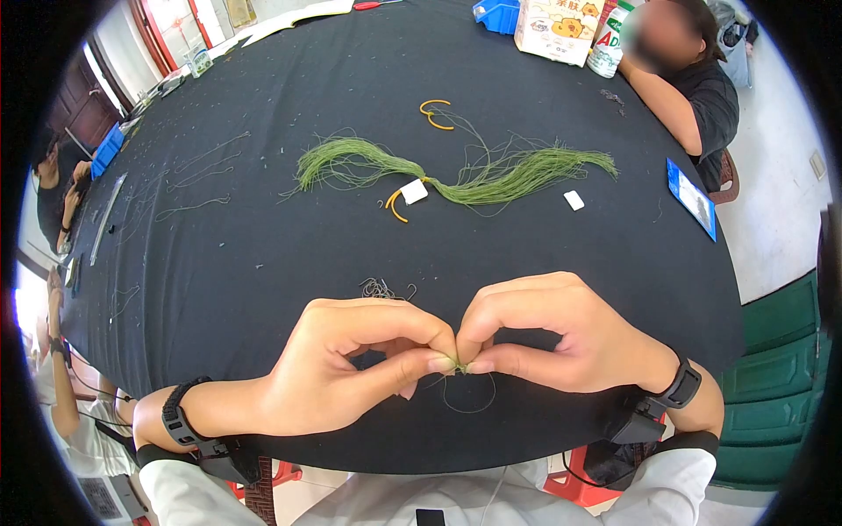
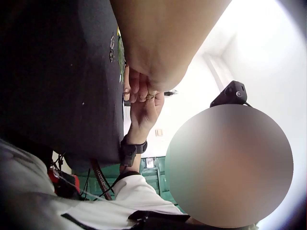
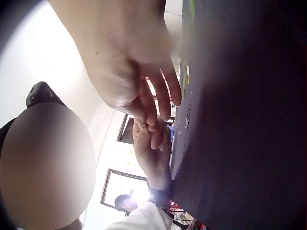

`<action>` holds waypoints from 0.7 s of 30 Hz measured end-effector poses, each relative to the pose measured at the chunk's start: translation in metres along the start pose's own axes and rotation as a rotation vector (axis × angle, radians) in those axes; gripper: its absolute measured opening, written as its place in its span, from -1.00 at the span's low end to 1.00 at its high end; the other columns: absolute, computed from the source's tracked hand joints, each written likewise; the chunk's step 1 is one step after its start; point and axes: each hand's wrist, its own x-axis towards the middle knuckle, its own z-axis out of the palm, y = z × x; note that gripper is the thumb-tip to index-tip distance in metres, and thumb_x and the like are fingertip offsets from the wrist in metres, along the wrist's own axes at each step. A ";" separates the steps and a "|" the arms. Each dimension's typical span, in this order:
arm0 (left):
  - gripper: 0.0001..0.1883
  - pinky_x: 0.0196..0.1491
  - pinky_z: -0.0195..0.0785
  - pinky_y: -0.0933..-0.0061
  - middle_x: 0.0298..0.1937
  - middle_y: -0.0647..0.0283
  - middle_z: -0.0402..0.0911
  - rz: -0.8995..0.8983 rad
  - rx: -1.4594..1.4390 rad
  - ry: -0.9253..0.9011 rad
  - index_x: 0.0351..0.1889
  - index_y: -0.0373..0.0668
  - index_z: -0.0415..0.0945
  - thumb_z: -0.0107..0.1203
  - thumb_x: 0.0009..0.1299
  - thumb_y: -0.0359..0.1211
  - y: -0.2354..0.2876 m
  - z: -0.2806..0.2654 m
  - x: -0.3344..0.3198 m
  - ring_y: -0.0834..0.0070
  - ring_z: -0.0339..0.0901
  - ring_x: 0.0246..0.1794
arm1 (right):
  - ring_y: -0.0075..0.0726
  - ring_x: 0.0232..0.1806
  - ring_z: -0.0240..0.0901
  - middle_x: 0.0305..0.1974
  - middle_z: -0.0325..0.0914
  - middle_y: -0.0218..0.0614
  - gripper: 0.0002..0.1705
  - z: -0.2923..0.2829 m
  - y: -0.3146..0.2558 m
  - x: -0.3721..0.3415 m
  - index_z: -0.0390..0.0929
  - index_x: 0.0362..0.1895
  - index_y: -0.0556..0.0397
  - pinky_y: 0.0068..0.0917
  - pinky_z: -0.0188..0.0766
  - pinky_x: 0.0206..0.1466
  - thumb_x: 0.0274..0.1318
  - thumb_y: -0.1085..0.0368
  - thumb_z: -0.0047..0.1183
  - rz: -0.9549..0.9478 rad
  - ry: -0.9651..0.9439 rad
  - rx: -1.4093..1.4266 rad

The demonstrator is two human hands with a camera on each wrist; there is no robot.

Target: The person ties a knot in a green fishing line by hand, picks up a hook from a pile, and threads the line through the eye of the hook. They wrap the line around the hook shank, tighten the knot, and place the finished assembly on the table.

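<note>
My left hand (image 1: 316,368) and right hand (image 1: 601,337) meet near the front of the table, thumb tips almost together. Between them, thumb and forefinger of each hand pinch a thin green line (image 1: 462,369), bunched up where the fingertips meet. A fine loop of it hangs below the fingers. Just beyond the left hand lies a small heap of dark, thin hooks (image 1: 379,288). Farther off, a long bundle of green line (image 1: 517,180) stretches across the cloth, gathered at its middle beside a white tag (image 1: 414,192). The wrist views mostly hide the line behind the fingers.
Yellow split rings (image 1: 438,127) lie near the bundle, and a white piece (image 1: 574,201) to its right. A blue packet (image 1: 691,200) lies by the right edge. Loose strands (image 1: 197,209) are at left. A box (image 1: 560,31) and bottle (image 1: 607,44) stand behind; other people sit around.
</note>
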 end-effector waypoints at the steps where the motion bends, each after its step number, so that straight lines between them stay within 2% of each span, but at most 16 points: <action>1: -0.91 -0.47 0.37 0.65 -0.35 0.22 0.58 -0.001 -0.001 -0.002 -0.25 -0.36 0.54 0.05 0.33 -0.59 0.000 0.000 0.000 0.66 0.52 -0.51 | -0.24 -0.31 0.54 -0.37 0.55 -0.27 -0.87 0.000 0.000 0.000 0.51 -0.30 0.11 -0.42 0.42 -0.26 0.01 0.41 0.14 -0.001 -0.002 -0.002; 13: -0.91 -0.47 0.37 0.64 -0.34 0.22 0.59 0.019 0.046 -0.014 -0.25 -0.35 0.54 0.04 0.33 -0.59 0.000 -0.001 0.000 0.66 0.52 -0.52 | -0.18 -0.31 0.55 -0.37 0.55 -0.26 -0.88 0.001 -0.001 0.000 0.51 -0.31 0.10 -0.39 0.43 -0.28 0.00 0.41 0.13 -0.008 0.027 -0.039; 16: -0.92 -0.46 0.42 0.67 -0.32 0.12 0.58 -0.033 -0.008 -0.007 -0.31 -0.42 0.56 0.07 0.28 -0.63 0.004 0.000 0.001 0.62 0.53 -0.44 | -0.18 -0.31 0.55 -0.36 0.56 -0.25 -0.88 0.001 -0.002 0.000 0.52 -0.31 0.12 -0.39 0.43 -0.27 0.00 0.43 0.12 -0.007 0.024 -0.029; 21: -0.92 -0.46 0.39 0.66 -0.33 0.19 0.58 -0.040 -0.046 -0.032 -0.25 -0.38 0.54 0.05 0.34 -0.57 0.001 0.000 0.000 0.65 0.51 -0.48 | -0.18 -0.30 0.54 -0.35 0.55 -0.24 -0.88 0.001 -0.001 0.000 0.52 -0.30 0.13 -0.40 0.43 -0.26 0.00 0.44 0.12 0.003 0.020 -0.008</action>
